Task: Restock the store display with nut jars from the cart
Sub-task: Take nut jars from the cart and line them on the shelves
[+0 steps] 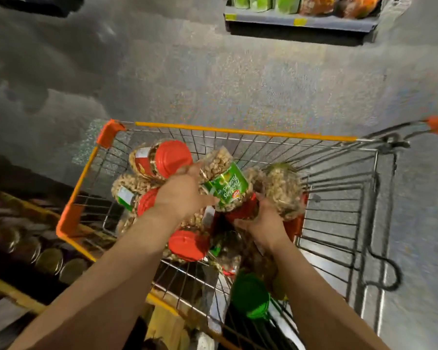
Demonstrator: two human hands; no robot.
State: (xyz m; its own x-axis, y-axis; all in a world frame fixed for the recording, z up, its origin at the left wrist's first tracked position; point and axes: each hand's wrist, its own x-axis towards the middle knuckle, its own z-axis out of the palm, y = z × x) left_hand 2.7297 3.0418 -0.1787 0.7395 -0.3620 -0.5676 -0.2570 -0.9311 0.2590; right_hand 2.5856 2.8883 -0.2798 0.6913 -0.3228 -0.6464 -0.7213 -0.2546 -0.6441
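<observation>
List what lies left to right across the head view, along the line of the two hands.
Display jars with gold lids → cart's orange corner guard → left hand → green-labelled nut jar → right hand → cart's wire side → floor.

A shop aisle. A wire shopping cart [238, 137] with orange trim stands on grey floor [187, 72]. A far shelf [299, 24] holds packaged goods, and lidded jars [48, 258] line a display at near left.

Head camera, looking steeply down, close over cart [238, 132].
</observation>
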